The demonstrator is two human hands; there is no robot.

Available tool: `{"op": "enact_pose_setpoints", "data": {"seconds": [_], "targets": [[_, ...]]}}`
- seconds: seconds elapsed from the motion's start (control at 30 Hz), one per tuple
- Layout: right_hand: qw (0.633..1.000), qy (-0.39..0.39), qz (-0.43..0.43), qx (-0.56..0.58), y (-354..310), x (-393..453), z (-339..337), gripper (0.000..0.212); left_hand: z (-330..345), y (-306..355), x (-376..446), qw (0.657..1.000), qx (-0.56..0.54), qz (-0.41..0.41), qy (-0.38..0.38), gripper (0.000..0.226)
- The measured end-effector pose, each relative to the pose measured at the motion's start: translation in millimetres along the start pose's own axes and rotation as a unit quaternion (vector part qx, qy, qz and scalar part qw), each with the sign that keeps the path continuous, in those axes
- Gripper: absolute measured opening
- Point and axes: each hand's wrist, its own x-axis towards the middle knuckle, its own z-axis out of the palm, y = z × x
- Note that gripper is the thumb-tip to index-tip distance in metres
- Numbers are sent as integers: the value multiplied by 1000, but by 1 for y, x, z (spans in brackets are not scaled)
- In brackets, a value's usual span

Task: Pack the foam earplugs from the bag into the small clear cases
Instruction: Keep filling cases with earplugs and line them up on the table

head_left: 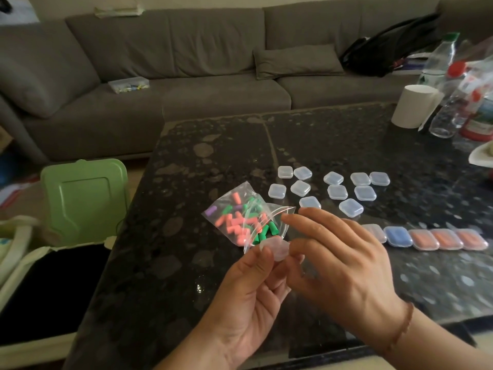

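Observation:
A clear zip bag point(237, 217) of pink, green and purple foam earplugs lies on the dark table point(186, 182). Just in front of it my left hand point(248, 297) pinches a small clear case point(276, 248) between thumb and fingertips. My right hand point(338, 260) is at the case's right side, thumb and fingers on it, index finger stretched toward the bag's mouth. Several empty clear cases point(330, 189) lie scattered behind. A row of filled cases point(437, 239), one blue and three orange, runs along the right.
A green plastic lid point(84, 198) stands off the table's left edge. A white paper roll point(413, 106) and plastic bottles point(453, 102) crowd the far right corner. A grey sofa point(186, 76) lies behind the table.

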Motion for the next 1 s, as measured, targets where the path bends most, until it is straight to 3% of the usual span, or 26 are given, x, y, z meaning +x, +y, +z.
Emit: {"op": "enact_pose_setpoints", "data": {"seconds": [0.23,0.43,0.57,0.7,0.77,0.87,0.93,1.0], "targets": [[999,10,37,2,-4,-5,3,12,2,2,0,1000,15,10,3,55],[999,1,47,10,-5,-7,4,14,5,4,-2,999,28,1,29,75],[990,-5,103,96,5,-7,2,8,8,9,-3,995,95,-12,0,64],[958,-86,134,239,14,-2,3,13,14,11,-8,976,210,-40,-45,33],[923,-122,144,335,12,2,6,15,17,18,-9,975,217,-42,-22,26],[874,-84,242,413,10,8,11,14,12,37,-6,981,184,-39,57,33],[900,-90,288,315,13,12,19,11,6,50,-1,983,147,-23,108,40],[932,-222,261,114,14,15,31,15,3,60,2,983,110,-3,147,45]]}}
